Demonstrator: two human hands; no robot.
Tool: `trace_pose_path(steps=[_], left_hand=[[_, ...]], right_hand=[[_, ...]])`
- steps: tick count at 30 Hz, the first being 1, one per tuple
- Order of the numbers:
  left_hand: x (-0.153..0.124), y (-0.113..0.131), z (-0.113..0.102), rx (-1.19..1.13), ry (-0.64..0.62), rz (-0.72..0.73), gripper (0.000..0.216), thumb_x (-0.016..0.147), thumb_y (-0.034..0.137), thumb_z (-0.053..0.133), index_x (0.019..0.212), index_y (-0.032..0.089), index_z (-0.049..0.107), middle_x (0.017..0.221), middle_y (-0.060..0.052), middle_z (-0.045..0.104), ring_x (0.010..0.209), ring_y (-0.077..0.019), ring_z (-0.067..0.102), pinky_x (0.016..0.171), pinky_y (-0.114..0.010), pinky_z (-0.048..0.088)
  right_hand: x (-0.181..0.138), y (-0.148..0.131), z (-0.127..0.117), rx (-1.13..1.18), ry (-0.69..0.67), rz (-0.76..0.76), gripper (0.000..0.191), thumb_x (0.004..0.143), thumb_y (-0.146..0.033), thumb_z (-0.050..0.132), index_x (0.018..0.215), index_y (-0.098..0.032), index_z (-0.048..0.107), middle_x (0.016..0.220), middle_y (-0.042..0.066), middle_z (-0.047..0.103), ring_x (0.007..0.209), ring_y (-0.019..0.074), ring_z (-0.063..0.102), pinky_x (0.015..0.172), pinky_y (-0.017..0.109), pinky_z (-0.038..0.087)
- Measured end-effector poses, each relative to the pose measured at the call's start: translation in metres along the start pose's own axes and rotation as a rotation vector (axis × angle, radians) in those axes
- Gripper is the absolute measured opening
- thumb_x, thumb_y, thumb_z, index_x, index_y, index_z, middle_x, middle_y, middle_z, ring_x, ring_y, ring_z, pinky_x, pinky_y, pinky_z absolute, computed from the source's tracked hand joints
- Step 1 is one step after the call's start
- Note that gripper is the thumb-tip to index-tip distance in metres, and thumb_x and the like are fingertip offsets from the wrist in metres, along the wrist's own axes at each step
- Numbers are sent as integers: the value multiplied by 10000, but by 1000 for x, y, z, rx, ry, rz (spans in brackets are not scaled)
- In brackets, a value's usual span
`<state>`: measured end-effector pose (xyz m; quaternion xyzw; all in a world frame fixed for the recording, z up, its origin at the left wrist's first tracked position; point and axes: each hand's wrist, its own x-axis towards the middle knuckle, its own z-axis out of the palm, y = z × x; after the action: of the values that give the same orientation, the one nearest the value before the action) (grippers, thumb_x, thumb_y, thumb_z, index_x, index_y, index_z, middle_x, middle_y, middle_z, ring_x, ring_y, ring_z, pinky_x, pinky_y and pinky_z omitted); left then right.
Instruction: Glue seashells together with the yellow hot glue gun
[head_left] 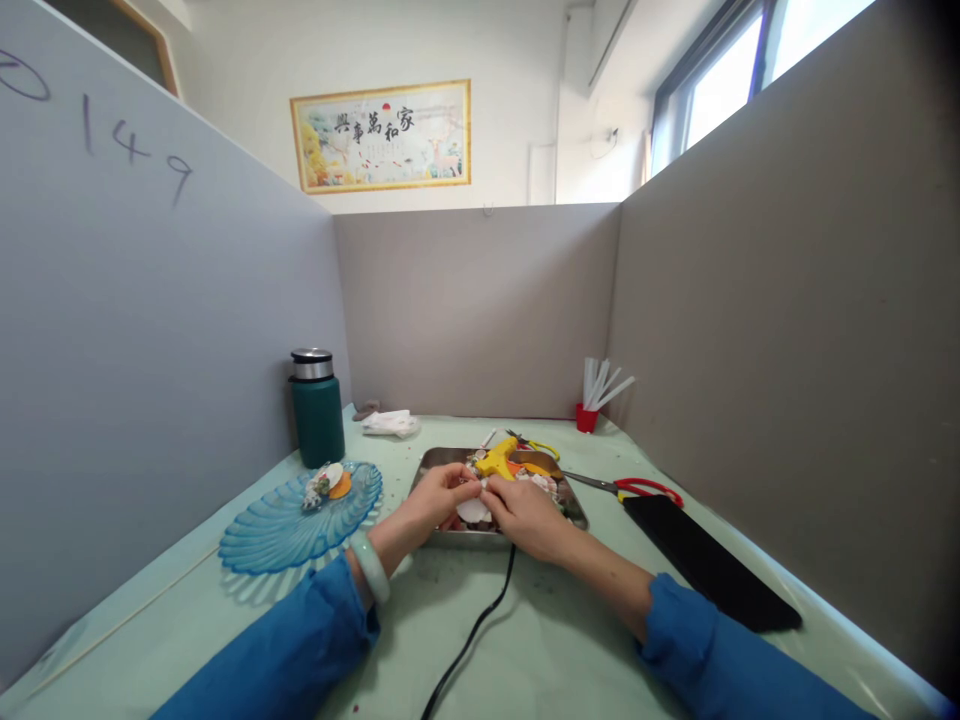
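Both hands meet over a metal tray (427, 470) of shells in the middle of the table. My left hand (439, 497), with a pale green bangle on its wrist, is pinched closed on a small object I cannot make out, just above a white shell (473, 511). My right hand (525, 515) is closed too, its fingertips touching the same small object. A yellow glue gun (496, 460) lies in the tray just behind the fingers, and its black cord (472, 640) runs toward me.
A blue glass shell-shaped dish (285, 525) with a few shells lies at left, a green flask (317, 408) behind it. Red-handled scissors (637, 488), a black flat case (709, 565) and a red cup of white sticks (587, 416) are at right. Partitions wall three sides.
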<state>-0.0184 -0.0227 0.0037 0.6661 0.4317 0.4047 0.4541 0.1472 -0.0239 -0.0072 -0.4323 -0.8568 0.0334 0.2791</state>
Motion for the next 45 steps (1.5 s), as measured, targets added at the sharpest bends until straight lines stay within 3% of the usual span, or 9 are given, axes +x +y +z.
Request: trace_pose_path(steps=[10, 31, 37, 45], left_hand=[[0, 2, 2, 33, 16, -14, 285, 716, 426, 572, 776, 158, 494, 451, 93, 425, 269, -22, 309, 320, -166, 344], [1, 1, 1, 18, 11, -3, 328, 716, 474, 566, 751, 156, 493, 456, 78, 454, 269, -26, 333, 292, -150, 244], [0, 2, 1, 16, 6, -12, 354, 712, 505, 557, 744, 160, 483, 447, 87, 445, 267, -27, 327, 314, -160, 301], [0, 2, 1, -3, -7, 1, 364, 715, 516, 544, 720, 158, 479, 431, 84, 445, 261, -25, 316, 304, -154, 253]], right_hand=[[0, -1, 0, -6, 0, 9, 323, 921, -342, 304, 790, -165, 541, 744, 31, 592, 663, 116, 491, 588, 226, 271], [0, -1, -1, 1, 0, 5, 349, 925, -363, 295, 784, -162, 543, 728, 28, 587, 644, 112, 481, 579, 227, 267], [1, 1, 1, 4, 1, 5, 366, 927, -376, 281, 779, -165, 541, 722, 28, 584, 646, 114, 482, 577, 226, 265], [0, 0, 0, -8, 7, -6, 368, 926, -383, 284, 767, -167, 536, 699, 22, 575, 627, 113, 473, 568, 227, 257]])
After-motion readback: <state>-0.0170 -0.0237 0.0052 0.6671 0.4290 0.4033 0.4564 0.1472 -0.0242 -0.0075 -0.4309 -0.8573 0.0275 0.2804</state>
